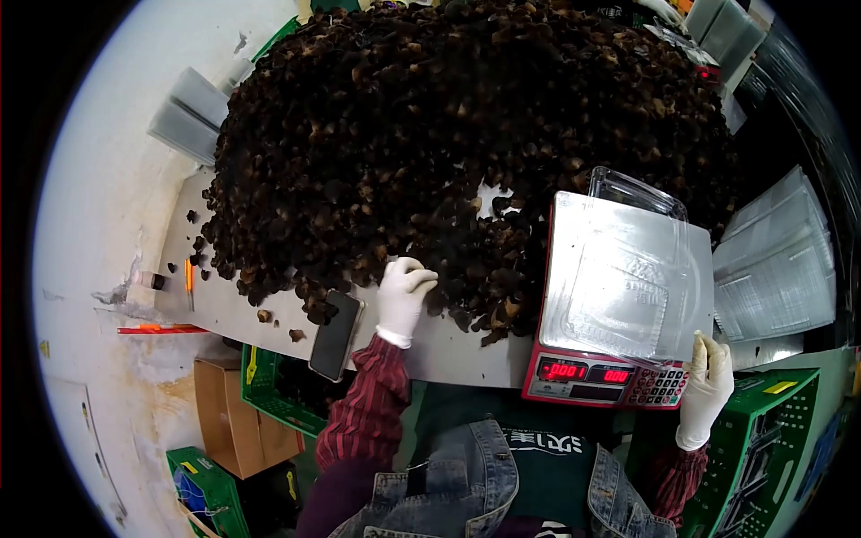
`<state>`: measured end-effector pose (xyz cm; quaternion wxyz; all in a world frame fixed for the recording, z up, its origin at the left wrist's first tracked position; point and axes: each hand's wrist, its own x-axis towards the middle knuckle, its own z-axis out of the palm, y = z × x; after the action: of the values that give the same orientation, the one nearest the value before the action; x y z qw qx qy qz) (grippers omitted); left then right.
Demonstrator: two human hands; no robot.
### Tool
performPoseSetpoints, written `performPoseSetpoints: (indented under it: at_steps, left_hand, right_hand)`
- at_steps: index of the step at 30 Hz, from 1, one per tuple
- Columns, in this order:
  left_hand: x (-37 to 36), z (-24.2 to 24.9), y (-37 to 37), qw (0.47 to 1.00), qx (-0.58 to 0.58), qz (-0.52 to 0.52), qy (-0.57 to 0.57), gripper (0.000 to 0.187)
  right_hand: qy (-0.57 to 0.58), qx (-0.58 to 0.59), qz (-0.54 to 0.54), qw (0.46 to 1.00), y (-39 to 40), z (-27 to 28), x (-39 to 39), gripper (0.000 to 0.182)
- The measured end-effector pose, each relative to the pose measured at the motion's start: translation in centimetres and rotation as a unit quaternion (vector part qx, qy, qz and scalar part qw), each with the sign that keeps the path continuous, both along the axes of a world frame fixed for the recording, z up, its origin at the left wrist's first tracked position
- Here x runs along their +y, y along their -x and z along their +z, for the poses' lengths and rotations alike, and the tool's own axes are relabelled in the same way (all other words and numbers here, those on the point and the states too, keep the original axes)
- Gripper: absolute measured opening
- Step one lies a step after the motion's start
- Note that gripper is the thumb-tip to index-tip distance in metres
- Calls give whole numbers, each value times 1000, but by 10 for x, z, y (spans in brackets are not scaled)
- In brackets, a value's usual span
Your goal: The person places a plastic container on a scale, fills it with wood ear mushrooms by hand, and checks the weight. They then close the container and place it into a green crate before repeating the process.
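A big heap of dried black wood ear mushrooms covers most of the table. At its near edge is my left hand, in a white glove, fingers curled together. Whether a mushroom is between them cannot be made out. A red and silver digital scale stands to the right, its display reading -0.001. On its plate rests an opened clear plastic box, with one half sticking out past the far edge. My gloved right hand is at the plate's near right corner, its fingers closed at the box's edge.
A black phone lies at the table's front edge. Stacked clear plastic boxes stand right of the scale. Green crates and a cardboard box sit below the table. Behind the heap, another person's gloved hand shows.
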<state>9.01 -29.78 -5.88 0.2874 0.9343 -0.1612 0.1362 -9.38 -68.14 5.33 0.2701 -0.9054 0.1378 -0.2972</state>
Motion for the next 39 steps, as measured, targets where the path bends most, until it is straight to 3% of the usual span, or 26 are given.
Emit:
performPoseSetpoints:
  at_steps: [2,4,6,8,10,11,12,13,14,15,16,17,18,19,21,22,24,26,32,34,36,37,39]
  left_hand:
    - [10,32,13,986,-15,6,165,17]
    - [36,70,36,967,-18,59,248,15]
    - [79,93,56,967,-115,174,145,12]
    - [155,89,78,947,-102,299,56,10]
    - [254,66,100,909,109,387,-113,24]
    - [255,57,109,908,109,387,-114,24]
    - [254,51,115,888,83,391,-228,33]
    - [250,46,116,856,55,387,-338,44]
    - [244,38,110,888,17,339,-311,57]
    - [201,45,98,906,-16,316,-280,51]
    - [154,49,82,962,-12,250,-107,35]
    - [113,41,73,978,-89,164,-91,16]
    - [65,45,62,992,-28,84,95,4]
    - [25,37,55,992,-126,25,-2,8]
    - [-37,19,30,987,-120,-103,9,19]
    - [-64,17,18,985,-120,-124,-29,33]
    - [-103,24,-2,983,-29,-121,-137,64]
    - [-109,7,-25,976,-25,-102,-189,65]
    - [-55,3,-59,977,-9,25,-214,59]
    - [-50,-7,-57,976,-42,18,-212,54]
    - [-52,-15,-54,983,-2,-28,-183,52]
    - [-52,-9,-53,984,-72,-26,-163,43]
    - [-43,-17,-64,991,-61,-28,-114,39]
  right_hand:
    - [-3,0,-8,1000,3,0,-3,13]
    - [-23,-1,-24,999,6,-1,-10,12]
    - [-23,-5,-28,999,8,-5,-16,11]
    - [-67,-3,-71,995,9,-9,-22,11]
    - [-39,-2,-61,997,7,-12,-28,11]
    - [-24,3,-59,998,6,-15,-31,11]
    - [-9,7,-58,998,4,-17,-32,11]
    - [-11,7,-59,998,0,-15,-31,11]
    - [-16,5,-53,998,-3,-11,-26,11]
    - [-18,4,-48,999,-4,-8,-23,11]
    - [-16,4,-51,999,-5,-7,-20,11]
    - [-26,3,-53,998,-6,-7,-18,10]
    - [-37,1,-55,998,-7,-7,-15,10]
    - [-28,0,-50,998,-8,-7,-12,10]
    - [-40,7,-58,998,-9,-7,-5,10]
    - [-55,15,-63,996,-9,-7,-3,10]
    - [-68,36,-67,995,-6,-7,-1,15]
    - [-68,66,-65,993,-5,-6,3,27]
    - [-126,129,-51,982,-4,-14,2,36]
    - [-213,148,-69,963,-12,-8,8,37]
    - [-241,156,-71,955,-18,-8,10,36]
    - [-270,161,-73,946,-22,-10,10,35]
    - [-258,146,-56,953,-26,-15,10,34]
